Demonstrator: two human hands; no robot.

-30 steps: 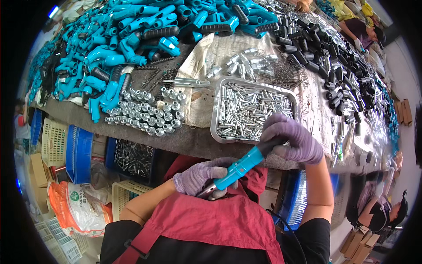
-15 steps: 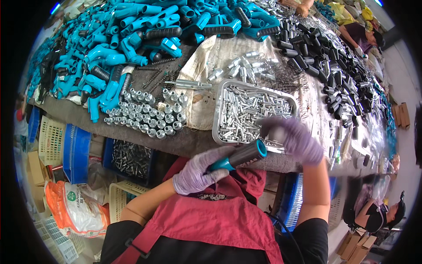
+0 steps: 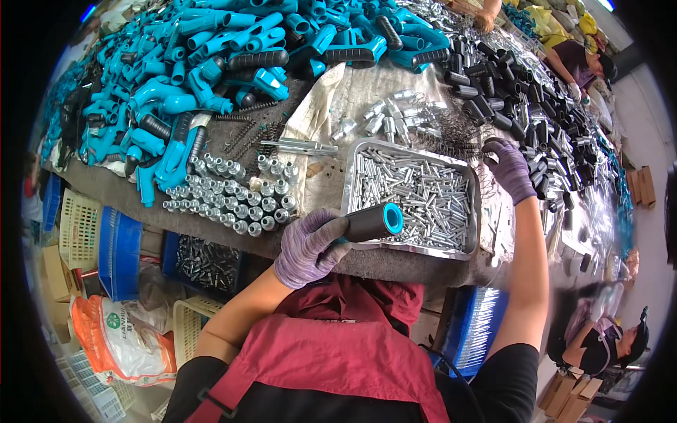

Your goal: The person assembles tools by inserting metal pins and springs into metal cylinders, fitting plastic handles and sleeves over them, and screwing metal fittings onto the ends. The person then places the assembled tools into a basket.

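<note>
So the right hand (image 3: 509, 168) has been pulled off the teal-ended black handle (image 3: 372, 222) and stretched out past the metal tray (image 3: 478, 211) to the black grips (image 3: 497, 106), fingers curled, contents unclear. The handle's now clamped in just 1 hand, the left hand (image 3: 310, 245), over the table edge.

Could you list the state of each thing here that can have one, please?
left hand: gloved, closed around the black-sleeved handle.
black-sleeved handle: held up, teal open end facing the camera.
right hand: gloved, outstretched over the black sleeves.
metal tray: full of small metal pins.
</note>
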